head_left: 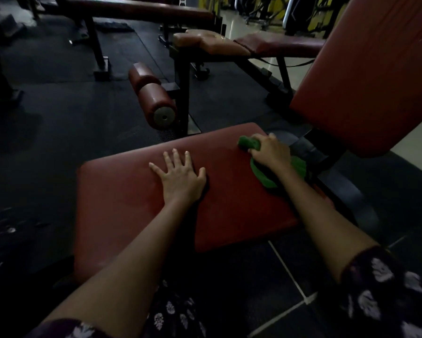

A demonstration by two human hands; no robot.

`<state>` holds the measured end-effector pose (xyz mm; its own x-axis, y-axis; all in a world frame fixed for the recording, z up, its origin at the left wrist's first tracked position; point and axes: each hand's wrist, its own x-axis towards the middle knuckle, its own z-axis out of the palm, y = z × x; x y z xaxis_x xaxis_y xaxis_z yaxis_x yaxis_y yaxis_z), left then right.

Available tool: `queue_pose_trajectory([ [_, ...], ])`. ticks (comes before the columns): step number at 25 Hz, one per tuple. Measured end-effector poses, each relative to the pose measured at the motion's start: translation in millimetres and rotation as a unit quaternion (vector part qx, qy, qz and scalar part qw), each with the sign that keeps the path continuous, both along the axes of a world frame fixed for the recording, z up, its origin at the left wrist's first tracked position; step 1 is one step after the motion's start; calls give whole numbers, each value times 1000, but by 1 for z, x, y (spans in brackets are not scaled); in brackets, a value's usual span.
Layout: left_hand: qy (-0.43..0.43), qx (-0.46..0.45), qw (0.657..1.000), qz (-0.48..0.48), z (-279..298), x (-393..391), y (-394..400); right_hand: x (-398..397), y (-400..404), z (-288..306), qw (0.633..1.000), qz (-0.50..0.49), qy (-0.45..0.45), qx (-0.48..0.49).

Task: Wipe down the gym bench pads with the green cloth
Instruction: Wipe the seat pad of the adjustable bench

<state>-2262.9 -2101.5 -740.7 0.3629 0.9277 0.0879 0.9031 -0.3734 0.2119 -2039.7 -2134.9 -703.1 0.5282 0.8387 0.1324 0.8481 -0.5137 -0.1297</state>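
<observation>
Left hand lies flat, fingers spread, mid-seat pad; right hand grasps the bunched green cloth at the pad's far right corner.

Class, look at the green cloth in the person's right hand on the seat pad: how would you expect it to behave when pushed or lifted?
The green cloth is bunched and folded under the right hand, so it is probably floppy. It looks thin, so likely light. On the smooth seat pad it should slide easily.
</observation>
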Motion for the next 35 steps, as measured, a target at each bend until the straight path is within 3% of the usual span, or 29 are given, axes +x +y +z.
queue_pose_trajectory([
  [2, 3, 4, 1000, 2, 0, 1, 1, -22, 32, 0, 1000, 19, 11, 18],
  [7, 0, 1, 1000, 4, -1, 1, 5, -43, 28, -5, 972, 237, 1, 1],
  [9, 1, 1, 1000, 3, 0, 1, 6, -12, 32, 0, 978, 208, -3, -23],
  [13, 10, 3, 1000, 4, -1, 3, 6, -6, 80, 4, 999, 51, -18, 1],
  [19, 24, 9, 1000, 6, -2, 2, 7, -37, 87, -3, 987, 161, -14, 18],
  [26, 17, 11, 1000, 10, -2, 2, 8, 54, 78, -1, 995, -94, 23, 33],
  [30, 29, 11, 999, 13, -2, 3, 4, 25, 80, 0, 997, -70, -20, 21],
  [35, 29, 2, 999, 15, -1, 2, 8, -22, 86, -3, 997, 69, -41, 8],
])
